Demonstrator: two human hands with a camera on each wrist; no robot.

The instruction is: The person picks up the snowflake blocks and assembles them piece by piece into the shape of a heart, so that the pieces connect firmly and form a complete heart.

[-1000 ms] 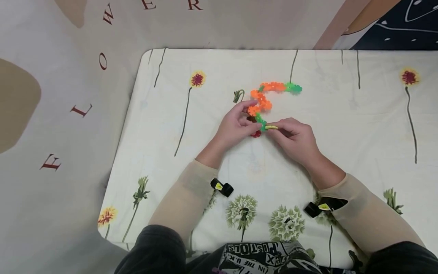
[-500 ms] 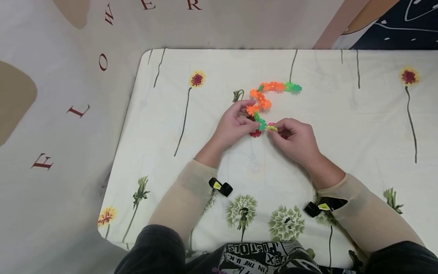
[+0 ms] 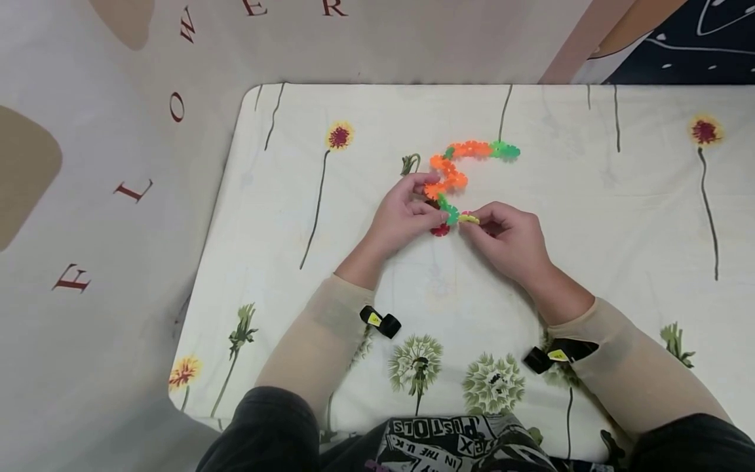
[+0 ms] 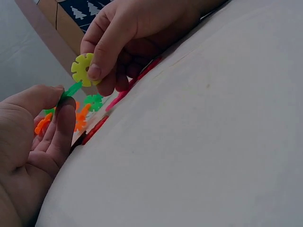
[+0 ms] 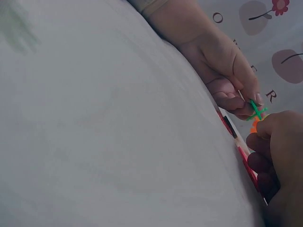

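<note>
My left hand (image 3: 398,213) pinches a green snowflake disc (image 4: 72,90) between thumb and fingers. This disc is at the near end of a chain of interlocked plastic discs, with orange discs (image 3: 451,174) and a green end disc (image 3: 506,151) trailing away in a curve. Between thumb and fingertips, my right hand (image 3: 508,237) pinches a yellow snowflake disc (image 4: 81,69). The yellow disc's edge meets the green disc's edge, the two standing at an angle. Under the hands lie a red disc (image 4: 96,129), a dark brown one (image 4: 77,141) and a pink one (image 4: 124,93).
A white cloth (image 3: 436,282) printed with flowers and stems covers the table. Letters mark a pale printed backdrop (image 3: 448,46) beyond its far edge and along the left. Both forearms carry small black wrist cameras (image 3: 380,321).
The yellow disc has tilted slightly in my right fingers, and a bit of pink now shows behind it. My left hand has shifted slightly left with the chain.
</note>
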